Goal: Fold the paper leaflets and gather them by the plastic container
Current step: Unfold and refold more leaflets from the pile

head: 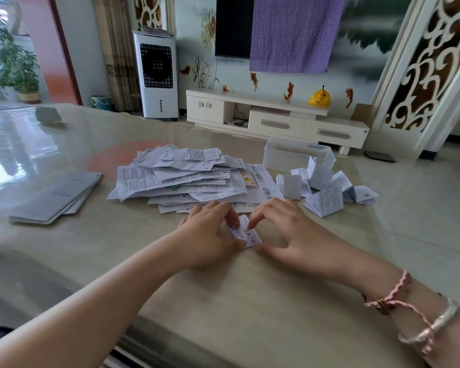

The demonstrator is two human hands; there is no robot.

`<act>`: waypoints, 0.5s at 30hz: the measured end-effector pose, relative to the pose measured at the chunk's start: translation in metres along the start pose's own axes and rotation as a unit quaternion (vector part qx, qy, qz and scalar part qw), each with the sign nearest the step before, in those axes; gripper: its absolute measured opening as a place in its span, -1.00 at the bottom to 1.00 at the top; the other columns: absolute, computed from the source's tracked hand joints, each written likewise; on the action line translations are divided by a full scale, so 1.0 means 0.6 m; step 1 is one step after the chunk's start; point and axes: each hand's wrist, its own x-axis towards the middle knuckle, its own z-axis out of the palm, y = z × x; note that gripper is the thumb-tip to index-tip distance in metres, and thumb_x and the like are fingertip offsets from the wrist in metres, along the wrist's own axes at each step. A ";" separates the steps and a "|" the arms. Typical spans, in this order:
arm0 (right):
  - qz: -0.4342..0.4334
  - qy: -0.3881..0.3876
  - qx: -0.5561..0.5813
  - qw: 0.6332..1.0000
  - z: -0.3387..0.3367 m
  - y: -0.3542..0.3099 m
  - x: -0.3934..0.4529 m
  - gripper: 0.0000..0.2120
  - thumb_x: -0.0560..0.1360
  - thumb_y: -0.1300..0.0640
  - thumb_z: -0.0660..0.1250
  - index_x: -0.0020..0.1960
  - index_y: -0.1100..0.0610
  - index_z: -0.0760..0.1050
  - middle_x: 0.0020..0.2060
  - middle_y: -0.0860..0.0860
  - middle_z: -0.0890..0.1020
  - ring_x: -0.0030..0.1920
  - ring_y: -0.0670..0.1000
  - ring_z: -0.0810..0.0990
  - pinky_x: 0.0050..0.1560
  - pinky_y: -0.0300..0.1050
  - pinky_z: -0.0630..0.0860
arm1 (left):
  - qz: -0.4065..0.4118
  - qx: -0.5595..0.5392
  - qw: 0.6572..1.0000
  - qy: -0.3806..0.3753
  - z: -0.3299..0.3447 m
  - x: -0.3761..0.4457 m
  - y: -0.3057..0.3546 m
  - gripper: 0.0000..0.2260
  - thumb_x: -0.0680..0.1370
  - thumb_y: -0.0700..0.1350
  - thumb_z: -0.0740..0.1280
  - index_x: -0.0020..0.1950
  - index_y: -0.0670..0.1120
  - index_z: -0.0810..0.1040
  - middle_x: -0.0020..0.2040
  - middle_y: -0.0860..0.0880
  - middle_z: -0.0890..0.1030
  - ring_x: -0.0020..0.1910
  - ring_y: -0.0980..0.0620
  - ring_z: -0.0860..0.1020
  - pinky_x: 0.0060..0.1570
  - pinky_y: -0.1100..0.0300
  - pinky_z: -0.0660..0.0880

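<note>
Small leaflet (pixel 246 232) at table (pixel 223 301) centre, half folded, pinched between both hands. Left hand (pixel 210 235) at 9 o'clock of the sheet, fingers curled onto its upper edge, thumb under the lower corner. Right hand (pixel 284 229) at 3 o'clock, fingertips pressing the fold, remaining fingers spread. Unfolded pile (pixel 183 176) at 12 o'clock; folded leaflets (pixel 327 189) at 2 o'clock, beside plastic container (pixel 295 155). Best practice: edges aligned first, then crease pressed flat outward from centre.

Bare forearms; the right wrist wears a pink braided cord (pixel 398 301) and a pale bangle (pixel 430 328).
</note>
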 end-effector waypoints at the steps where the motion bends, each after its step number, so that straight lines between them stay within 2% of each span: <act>1: -0.034 0.000 -0.021 0.999 -0.003 0.002 0.001 -0.75 0.48 -0.01 0.38 0.14 -0.04 0.49 0.18 -0.15 0.47 0.23 -0.12 0.35 0.26 -0.28 0.24 | 0.001 -0.002 1.000 -0.013 -0.002 0.000 -0.001 -0.76 0.44 0.11 0.41 0.01 0.18 0.41 0.17 0.15 0.42 0.20 0.01 0.33 0.29 0.00 0.32; 3: -0.081 -0.002 -0.054 0.995 -0.006 0.004 0.005 -0.73 0.48 -0.01 0.34 0.16 0.02 0.54 0.25 -0.10 0.52 0.27 -0.09 0.39 0.30 -0.26 0.25 | 0.000 0.002 0.999 -0.036 -0.007 0.001 -0.003 -0.76 0.45 0.10 0.41 0.02 0.19 0.40 0.19 0.14 0.41 0.21 0.00 0.33 0.29 0.01 0.32; 5: -0.109 -0.007 -0.090 0.990 -0.004 0.006 0.007 -0.70 0.50 0.01 0.30 0.18 0.07 0.56 0.24 -0.06 0.55 0.26 -0.06 0.46 0.29 -0.17 0.34 | 0.002 0.007 0.999 -0.045 -0.011 0.003 -0.002 -0.74 0.45 0.07 0.42 0.06 0.17 0.42 0.18 0.13 0.40 0.19 0.01 0.35 0.22 0.12 0.33; 7: -0.129 -0.005 -0.128 0.983 0.000 0.007 0.008 -0.71 0.52 0.04 0.27 0.19 0.09 0.57 0.16 -0.04 0.62 0.17 -0.02 0.55 0.21 -0.08 0.46 | 0.000 -0.006 0.999 -0.051 -0.017 0.005 -0.002 -0.72 0.46 0.00 0.43 0.13 0.11 0.46 0.11 0.13 0.43 0.09 0.05 0.41 -0.03 0.30 0.35; 9: -0.142 -0.005 -0.156 0.977 0.000 0.010 0.009 -0.73 0.54 0.06 0.26 0.19 0.08 0.57 0.06 -0.03 0.65 0.06 0.01 0.59 0.11 -0.10 0.49 | -0.017 -0.064 0.996 -0.055 -0.022 0.004 -0.003 -0.75 0.48 -0.08 0.41 0.14 0.05 0.51 0.00 0.16 0.47 -0.07 0.10 0.46 -0.24 0.43 0.36; 11: -0.154 0.002 -0.187 0.970 0.000 0.015 0.011 -0.77 0.53 0.11 0.26 0.16 0.04 0.57 -0.05 -0.03 0.67 -0.03 0.02 0.60 0.01 -0.12 0.50 | -0.033 -0.129 0.990 -0.043 -0.026 0.007 -0.003 -0.81 0.50 -0.13 0.38 0.10 0.03 0.55 -0.01 0.14 0.55 -0.17 0.13 0.47 -0.25 0.40 0.40; 13: -0.137 0.031 -0.191 0.972 -0.005 0.014 0.010 -0.79 0.52 0.12 0.28 0.13 -0.01 0.57 -0.13 -0.04 0.67 -0.12 0.03 0.62 -0.11 -0.06 0.54 | -0.050 -0.167 0.984 -0.019 -0.027 0.013 0.001 -0.86 0.52 -0.15 0.34 0.07 0.00 0.57 0.03 0.08 0.59 -0.18 0.15 0.48 -0.23 0.34 0.39; 15: -0.093 0.111 -0.167 0.975 -0.020 0.010 0.006 -0.81 0.50 0.06 0.27 0.05 -0.03 0.61 -0.23 -0.07 0.69 -0.24 0.02 0.64 -0.26 -0.07 0.57 | -0.059 -0.177 0.982 0.012 -0.027 0.022 0.009 -0.86 0.56 -0.21 0.28 0.05 -0.04 0.58 0.03 0.05 0.59 -0.17 0.15 0.48 -0.26 0.36 0.37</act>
